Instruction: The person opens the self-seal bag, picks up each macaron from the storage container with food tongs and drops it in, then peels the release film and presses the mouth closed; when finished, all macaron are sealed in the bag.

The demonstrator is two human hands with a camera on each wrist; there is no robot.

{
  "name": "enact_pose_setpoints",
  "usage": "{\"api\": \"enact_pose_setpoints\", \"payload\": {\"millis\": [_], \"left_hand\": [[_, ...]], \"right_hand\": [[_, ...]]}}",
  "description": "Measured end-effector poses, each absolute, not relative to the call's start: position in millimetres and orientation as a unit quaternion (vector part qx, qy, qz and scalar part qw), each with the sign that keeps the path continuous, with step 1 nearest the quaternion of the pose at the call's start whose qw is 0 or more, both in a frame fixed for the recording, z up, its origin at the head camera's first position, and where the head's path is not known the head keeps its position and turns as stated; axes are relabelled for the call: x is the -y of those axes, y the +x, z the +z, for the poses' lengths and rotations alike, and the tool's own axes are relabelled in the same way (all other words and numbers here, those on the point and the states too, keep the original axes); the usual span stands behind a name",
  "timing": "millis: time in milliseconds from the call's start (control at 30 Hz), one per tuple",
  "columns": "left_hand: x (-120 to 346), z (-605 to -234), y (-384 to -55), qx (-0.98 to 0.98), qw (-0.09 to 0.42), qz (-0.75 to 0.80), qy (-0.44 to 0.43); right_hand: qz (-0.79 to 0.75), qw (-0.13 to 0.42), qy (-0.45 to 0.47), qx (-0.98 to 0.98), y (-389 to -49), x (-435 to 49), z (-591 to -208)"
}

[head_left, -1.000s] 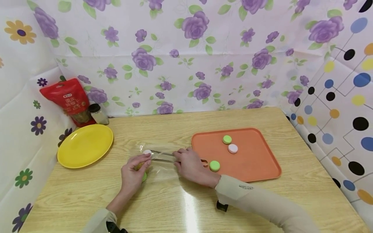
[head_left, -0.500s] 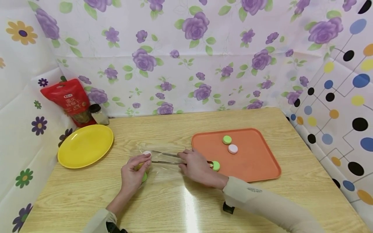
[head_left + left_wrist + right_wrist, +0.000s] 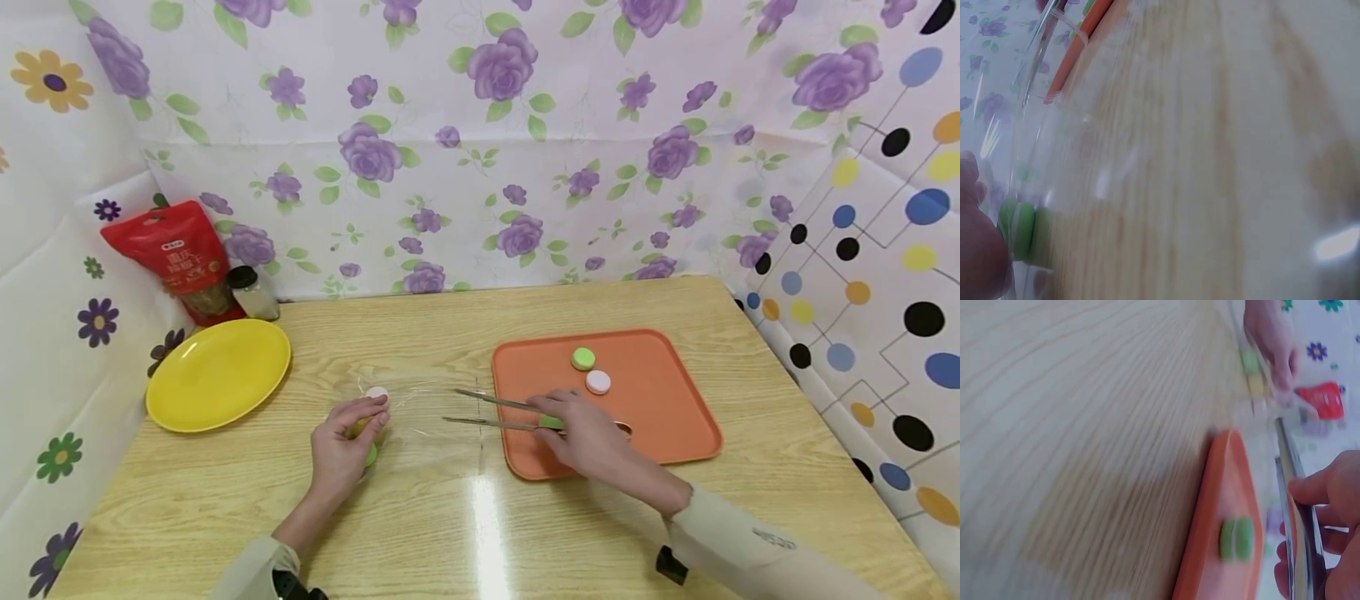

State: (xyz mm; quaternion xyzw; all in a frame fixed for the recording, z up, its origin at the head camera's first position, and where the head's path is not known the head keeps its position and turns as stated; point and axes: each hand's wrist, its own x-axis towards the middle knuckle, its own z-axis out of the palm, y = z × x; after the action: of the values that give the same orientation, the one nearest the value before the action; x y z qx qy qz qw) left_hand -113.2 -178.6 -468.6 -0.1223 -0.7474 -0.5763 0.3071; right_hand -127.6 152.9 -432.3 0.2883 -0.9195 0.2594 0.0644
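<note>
1. Apparently, about half of the packing is done: a pink macaron, a yellow macaron and a green macaron are lined up from far to near at the left end of a clear bag, and seem to be enclosed by its film.
2. Three more are left on the orange tray at the right: a far green macaron, a pale macaron just to its near right, and a near green macaron partly covered by the right hand.
3. Metal tongs are gripped by the right hand; their tips are spread apart and nothing is held between them.
4. The clear bag seems to be pinched by thumb and finger of the left hand, beside the pink macaron; how firmly cannot be told.
5. The raised left rim of the tray is crossed by the tongs, whose tips are pointed left over the bag's right end; whether they are inside the film cannot be told.
6. Open room is left on the wooden table at the near side and beyond the bag, while a yellow plate, a jar and a red pouch are kept well apart at the far left.
</note>
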Motion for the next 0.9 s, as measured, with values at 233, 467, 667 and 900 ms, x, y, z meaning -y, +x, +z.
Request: {"api": "enact_pose_setpoints", "payload": {"millis": [233,467,667,900], "left_hand": [[178.0,-467.5,-114.3,0.745,0.321,-0.569,-0.132],[178.1,-467.6,-115.4,0.743,0.325,-0.57,-0.134],[178.0,-465.9,-114.0,0.752,0.318,-0.564,-0.123],[178.0,-466.1,-112.3,0.752,0.314,-0.567,-0.118]], "right_hand": [[0.285,0.105,0.319,0.898,-127.3,-208.8,-431.8],[0.286,0.116,0.331,0.892,-123.9,-255.5,-436.1],[0.283,0.117,0.34,0.889,-115.9,-279.7,-444.0],[0.269,0.141,0.339,0.891,-107.4,-299.0,-451.6]]}}
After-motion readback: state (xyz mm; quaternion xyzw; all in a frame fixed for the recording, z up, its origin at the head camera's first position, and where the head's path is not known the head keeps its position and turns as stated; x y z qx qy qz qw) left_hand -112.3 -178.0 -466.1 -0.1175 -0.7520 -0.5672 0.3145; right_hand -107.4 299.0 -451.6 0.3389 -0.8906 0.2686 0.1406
